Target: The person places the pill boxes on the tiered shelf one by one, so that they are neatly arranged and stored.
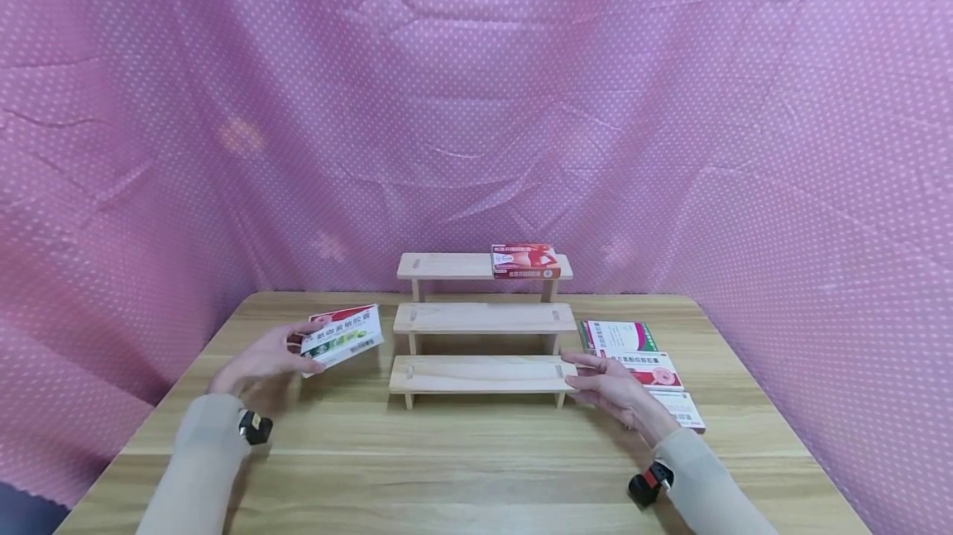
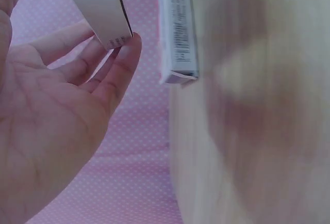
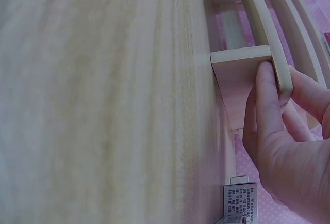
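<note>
My left hand [image 1: 271,357] holds a white and green medicine box [image 1: 346,338] by its left end, tilted above the table. In the left wrist view, the fingers support this box [image 2: 100,15] and it stands apart from a second box [image 2: 178,33] lying on the wood. That red and white box [image 1: 328,317] is mostly covered in the head view. At the right end of the lowest step, my right hand [image 1: 618,393] pinches the three-tier wooden stand [image 1: 476,374]; the right wrist view shows its thumb and fingers around the board's edge [image 3: 281,74].
On the top step sits a red medicine box [image 1: 524,260], at the right. Right of the stand lie a green and purple box [image 1: 618,335], a red and white box [image 1: 648,370] and a white box [image 1: 681,409]. Pink dotted cloth [image 1: 476,105] hangs behind the wooden table [image 1: 417,469].
</note>
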`<state>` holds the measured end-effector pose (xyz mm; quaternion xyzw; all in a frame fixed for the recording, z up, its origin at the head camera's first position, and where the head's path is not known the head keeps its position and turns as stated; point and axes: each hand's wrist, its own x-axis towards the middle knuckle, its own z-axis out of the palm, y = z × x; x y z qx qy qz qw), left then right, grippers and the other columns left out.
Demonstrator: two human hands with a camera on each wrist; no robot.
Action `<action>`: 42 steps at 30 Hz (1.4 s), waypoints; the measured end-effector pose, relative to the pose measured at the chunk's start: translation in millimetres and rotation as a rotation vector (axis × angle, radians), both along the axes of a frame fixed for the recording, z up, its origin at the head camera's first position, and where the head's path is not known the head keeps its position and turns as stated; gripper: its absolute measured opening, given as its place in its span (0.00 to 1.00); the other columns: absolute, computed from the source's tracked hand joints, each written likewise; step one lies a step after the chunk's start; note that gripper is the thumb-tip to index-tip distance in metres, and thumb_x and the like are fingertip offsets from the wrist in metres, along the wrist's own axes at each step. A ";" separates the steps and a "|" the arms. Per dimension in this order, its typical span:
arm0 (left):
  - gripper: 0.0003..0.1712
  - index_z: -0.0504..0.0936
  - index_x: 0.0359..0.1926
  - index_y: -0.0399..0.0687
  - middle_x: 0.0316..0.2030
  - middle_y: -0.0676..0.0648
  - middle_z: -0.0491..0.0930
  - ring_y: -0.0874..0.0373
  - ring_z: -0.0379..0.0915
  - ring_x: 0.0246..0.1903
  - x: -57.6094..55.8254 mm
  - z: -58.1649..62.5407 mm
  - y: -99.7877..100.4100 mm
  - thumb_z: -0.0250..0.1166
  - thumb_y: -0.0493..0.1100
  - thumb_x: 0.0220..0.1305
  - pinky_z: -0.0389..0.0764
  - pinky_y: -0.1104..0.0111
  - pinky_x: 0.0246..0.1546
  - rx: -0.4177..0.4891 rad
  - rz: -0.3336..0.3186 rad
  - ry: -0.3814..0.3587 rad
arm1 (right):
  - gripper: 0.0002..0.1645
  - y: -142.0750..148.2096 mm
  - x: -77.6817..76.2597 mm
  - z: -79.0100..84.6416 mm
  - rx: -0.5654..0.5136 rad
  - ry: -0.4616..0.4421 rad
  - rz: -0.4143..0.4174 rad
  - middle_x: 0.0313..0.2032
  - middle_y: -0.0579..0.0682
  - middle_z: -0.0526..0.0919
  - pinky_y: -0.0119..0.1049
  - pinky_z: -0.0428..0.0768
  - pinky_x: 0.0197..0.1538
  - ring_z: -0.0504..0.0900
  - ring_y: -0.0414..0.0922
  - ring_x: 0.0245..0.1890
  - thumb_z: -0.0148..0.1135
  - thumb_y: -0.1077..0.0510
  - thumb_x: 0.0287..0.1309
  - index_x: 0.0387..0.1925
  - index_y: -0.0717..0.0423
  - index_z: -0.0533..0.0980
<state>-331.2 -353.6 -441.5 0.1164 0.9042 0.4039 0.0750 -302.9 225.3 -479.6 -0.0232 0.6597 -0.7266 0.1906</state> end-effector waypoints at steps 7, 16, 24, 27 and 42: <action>0.47 0.66 0.67 0.38 0.55 0.36 0.76 0.48 0.73 0.51 -0.7 16.2 4.5 0.77 0.44 0.48 0.78 0.71 0.48 0.078 -0.023 0.066 | 0.37 0.7 0.7 -2.0 -0.010 0.002 0.006 0.59 0.59 0.75 0.33 0.85 0.49 0.83 0.41 0.44 0.63 0.67 0.60 0.70 0.63 0.63; 0.44 0.67 0.66 0.41 0.55 0.37 0.77 0.51 0.75 0.50 -10.7 41.1 17.8 0.77 0.47 0.50 0.79 0.75 0.45 0.135 -0.001 0.146 | 0.38 0.0 2.4 -0.9 -0.005 -0.019 -0.016 0.62 0.60 0.72 0.34 0.85 0.50 0.83 0.42 0.45 0.63 0.67 0.60 0.70 0.62 0.62; 0.53 0.62 0.71 0.43 0.62 0.39 0.73 0.44 0.70 0.61 -20.7 61.5 39.4 0.77 0.55 0.49 0.75 0.64 0.59 0.111 0.026 0.182 | 0.35 -1.6 0.5 2.0 -0.001 -0.035 -0.036 0.64 0.61 0.69 0.37 0.84 0.54 0.83 0.43 0.47 0.61 0.67 0.62 0.69 0.61 0.64; 0.55 0.61 0.72 0.45 0.64 0.39 0.70 0.43 0.67 0.63 -22.3 66.5 47.1 0.77 0.57 0.48 0.69 0.50 0.65 0.101 0.039 0.177 | 0.33 -2.7 -0.1 2.0 0.009 -0.035 -0.042 0.60 0.59 0.71 0.37 0.84 0.54 0.83 0.42 0.46 0.61 0.67 0.62 0.69 0.61 0.65; 0.50 0.61 0.72 0.40 0.61 0.37 0.75 0.45 0.73 0.60 -43.9 91.6 98.0 0.76 0.47 0.52 0.78 0.60 0.60 0.165 -0.070 0.162 | 0.36 0.1 -0.6 -0.6 -0.001 -0.010 -0.007 0.59 0.58 0.74 0.32 0.85 0.49 0.83 0.42 0.46 0.62 0.67 0.61 0.70 0.63 0.62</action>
